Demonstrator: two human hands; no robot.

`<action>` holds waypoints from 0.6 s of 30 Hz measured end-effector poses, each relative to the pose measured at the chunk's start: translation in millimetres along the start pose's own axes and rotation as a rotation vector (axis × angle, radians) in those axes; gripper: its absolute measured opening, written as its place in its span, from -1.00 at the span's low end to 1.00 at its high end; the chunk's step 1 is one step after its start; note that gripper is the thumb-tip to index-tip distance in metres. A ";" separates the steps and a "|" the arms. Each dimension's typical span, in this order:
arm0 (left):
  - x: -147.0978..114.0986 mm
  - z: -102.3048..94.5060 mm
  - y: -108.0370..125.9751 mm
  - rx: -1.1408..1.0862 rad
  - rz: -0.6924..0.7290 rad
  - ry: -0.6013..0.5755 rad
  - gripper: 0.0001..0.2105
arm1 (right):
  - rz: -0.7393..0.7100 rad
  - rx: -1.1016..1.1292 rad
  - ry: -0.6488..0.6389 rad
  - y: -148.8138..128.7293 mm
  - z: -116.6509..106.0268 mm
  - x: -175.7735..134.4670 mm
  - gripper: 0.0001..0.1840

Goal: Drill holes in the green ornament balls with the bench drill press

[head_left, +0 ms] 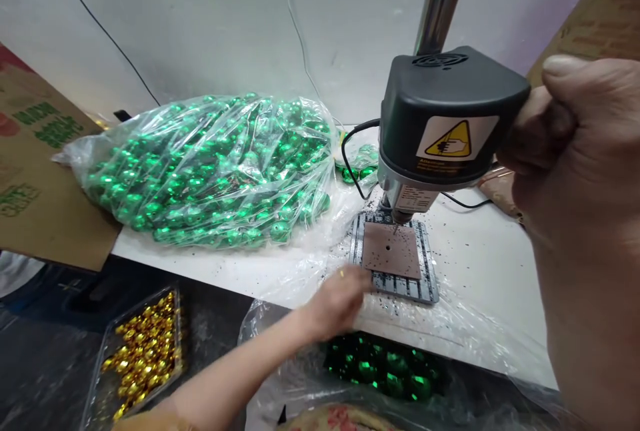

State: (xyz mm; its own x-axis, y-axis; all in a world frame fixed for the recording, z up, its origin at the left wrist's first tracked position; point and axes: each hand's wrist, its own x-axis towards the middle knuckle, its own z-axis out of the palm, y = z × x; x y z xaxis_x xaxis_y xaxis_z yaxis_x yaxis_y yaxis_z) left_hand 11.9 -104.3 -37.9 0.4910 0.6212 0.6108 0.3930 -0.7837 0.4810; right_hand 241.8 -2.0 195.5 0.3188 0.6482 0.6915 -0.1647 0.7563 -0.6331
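My right hand (585,117) is closed at the right side of a small bench drill press (450,104), wrapped round its feed lever, which the fingers mostly hide. The drill bit (396,229) points down over a brown square pad (400,261) with a dark hole in it. This pad lies on the slotted metal base (429,287), strewn with dark shavings. My left hand (343,301) is at the base's front left corner, slightly blurred, its fingers curled together. Whatever they may hold is hidden. Below, shiny green balls (395,371) lie in clear plastic.
A large clear bag of green balls (215,177) lies on the white table (240,271) to the left. Gold balls (147,344) fill a clear tray lower left. Cardboard boxes (45,171) stand at both sides. A black cable (345,151) curves beside the drill.
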 end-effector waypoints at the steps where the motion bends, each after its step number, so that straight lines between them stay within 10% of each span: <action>1: 17.4 -8.7 -18.1 -0.015 -0.112 0.048 -0.61 | -0.007 0.006 -0.001 0.3 0.1 0.2 -0.61; 4: 64.8 -31.9 -73.2 0.048 -0.403 0.066 -0.74 | -0.022 0.016 0.003 2.4 -0.3 1.5 -0.61; 8: 100.8 -55.2 -118.7 0.313 -0.500 -0.204 -0.69 | -0.032 0.005 -0.005 6.0 -2.3 1.3 -0.59; 14: 116.3 -87.5 -134.0 0.770 -0.773 -0.332 -0.76 | -0.087 -0.026 0.000 7.9 -4.4 -0.3 -0.57; 18: 115.0 -91.1 -137.7 0.824 -0.717 -0.341 -0.62 | -0.067 -0.015 0.004 7.7 -2.7 -0.4 -0.57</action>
State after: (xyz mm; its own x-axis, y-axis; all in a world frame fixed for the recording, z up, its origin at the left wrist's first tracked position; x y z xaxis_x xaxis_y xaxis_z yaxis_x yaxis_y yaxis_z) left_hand -56.6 74.6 23.4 0.0838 0.9916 0.0989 0.9962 -0.0856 0.0141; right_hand 242.9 3.3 189.4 0.3326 0.5958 0.7310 -0.1290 0.7966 -0.5906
